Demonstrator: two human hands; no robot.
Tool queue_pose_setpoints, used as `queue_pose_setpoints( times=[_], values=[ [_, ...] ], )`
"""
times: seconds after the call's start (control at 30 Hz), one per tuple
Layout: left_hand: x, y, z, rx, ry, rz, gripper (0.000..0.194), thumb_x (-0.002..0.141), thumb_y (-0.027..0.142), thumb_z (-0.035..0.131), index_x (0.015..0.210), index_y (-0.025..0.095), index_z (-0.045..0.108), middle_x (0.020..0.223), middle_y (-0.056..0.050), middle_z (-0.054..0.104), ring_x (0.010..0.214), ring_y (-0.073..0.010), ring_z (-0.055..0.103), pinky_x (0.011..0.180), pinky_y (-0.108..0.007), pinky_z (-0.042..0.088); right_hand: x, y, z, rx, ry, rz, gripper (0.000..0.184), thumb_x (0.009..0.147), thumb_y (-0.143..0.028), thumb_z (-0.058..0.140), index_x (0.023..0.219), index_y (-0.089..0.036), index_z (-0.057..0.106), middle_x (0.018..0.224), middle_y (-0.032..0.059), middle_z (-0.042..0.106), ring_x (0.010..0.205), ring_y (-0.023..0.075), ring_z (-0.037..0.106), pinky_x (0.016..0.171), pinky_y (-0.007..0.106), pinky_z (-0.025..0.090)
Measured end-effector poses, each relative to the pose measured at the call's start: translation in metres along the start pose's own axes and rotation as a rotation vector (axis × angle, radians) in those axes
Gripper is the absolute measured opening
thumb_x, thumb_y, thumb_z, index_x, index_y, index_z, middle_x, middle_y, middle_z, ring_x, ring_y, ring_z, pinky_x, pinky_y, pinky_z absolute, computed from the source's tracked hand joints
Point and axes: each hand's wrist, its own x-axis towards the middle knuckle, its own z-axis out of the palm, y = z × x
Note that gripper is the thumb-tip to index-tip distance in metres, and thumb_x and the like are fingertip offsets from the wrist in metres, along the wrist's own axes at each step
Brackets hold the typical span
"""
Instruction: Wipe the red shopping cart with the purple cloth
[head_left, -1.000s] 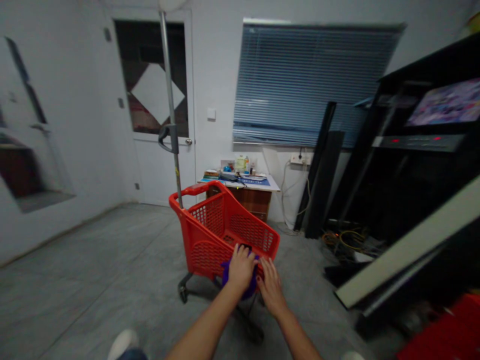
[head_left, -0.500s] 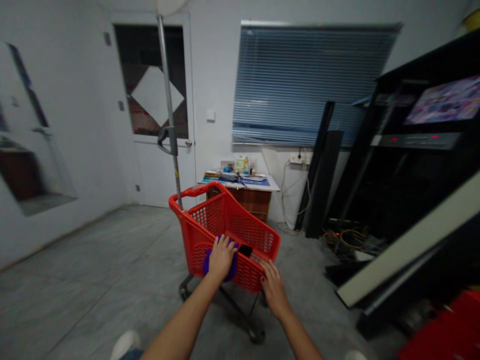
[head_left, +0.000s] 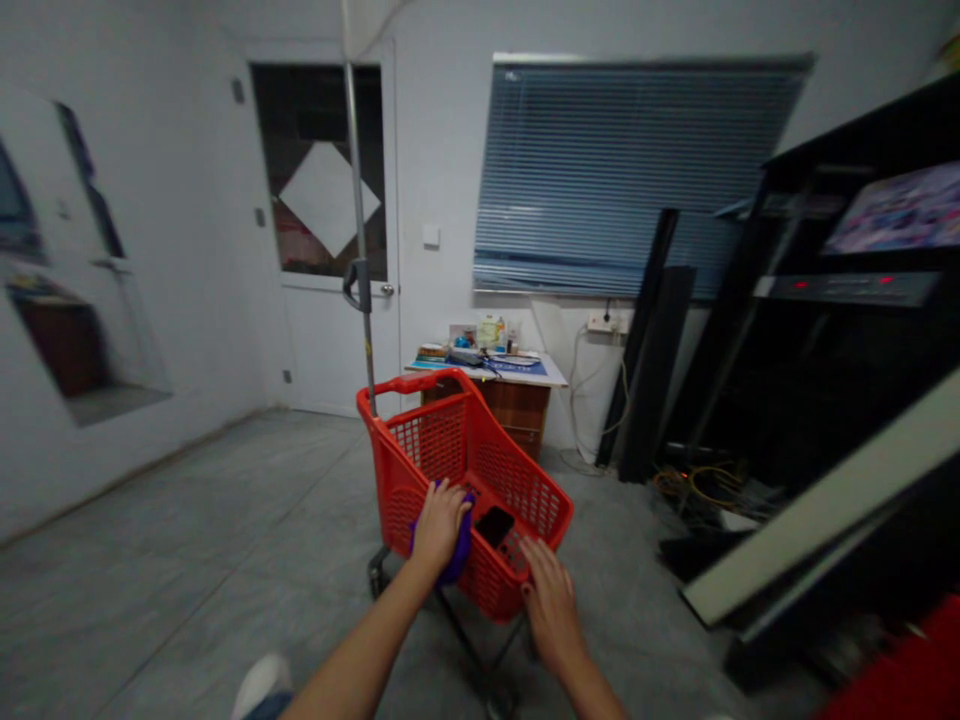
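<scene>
A red plastic shopping cart stands before me, its near side rim toward my body. My left hand is closed on a purple cloth, which drapes over that rim and down the outer wall. At the right end of the rim, my right hand holds the cart's corner, fingers over the edge and thumb outside. A flat black object lies inside the basket between my hands; its kind is unclear. The underside of the left fingers is hidden.
A grey pole with a handle rises by the cart's handlebar. Behind it stands a cluttered desk. To the right are a dark rack, leaning panels and loose cables. A mirror is at left.
The view has shifted slightly, and the cart sits a little farther right and lower in it. More of the black object shows. Both hands stay at the rim, the left with the cloth.
</scene>
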Motion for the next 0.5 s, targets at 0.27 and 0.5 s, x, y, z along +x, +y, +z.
queue_pose_setpoints(
  times=[0.27,0.5],
  values=[
    [-0.025,0.032,0.015,-0.025,-0.046,0.145,0.026,0.099,0.031,0.049,0.119,0.023,0.064,0.126,-0.006,0.068,0.134,-0.0251,0.051,0.119,-0.057,0.032,0.037,0.02,-0.041,-0.059,-0.174,0.114,0.041,0.097,-0.028,0.034,0.123,-0.022,0.066,0.136,0.0073,0.062,0.141,0.0232,0.041,0.115,0.046,0.034],
    [0.0,-0.006,0.0,0.027,-0.041,0.023,0.026,0.098,0.026,0.05,0.118,0.021,0.065,0.126,-0.006,0.069,0.139,-0.0266,0.047,0.119,-0.057,0.031,0.025,0.0,-0.028,-0.077,-0.111,0.096,0.038,0.097,-0.027,0.037,0.12,-0.021,0.066,0.131,0.0076,0.064,0.138,0.0249,0.044,0.113,0.046,0.037]
  ],
)
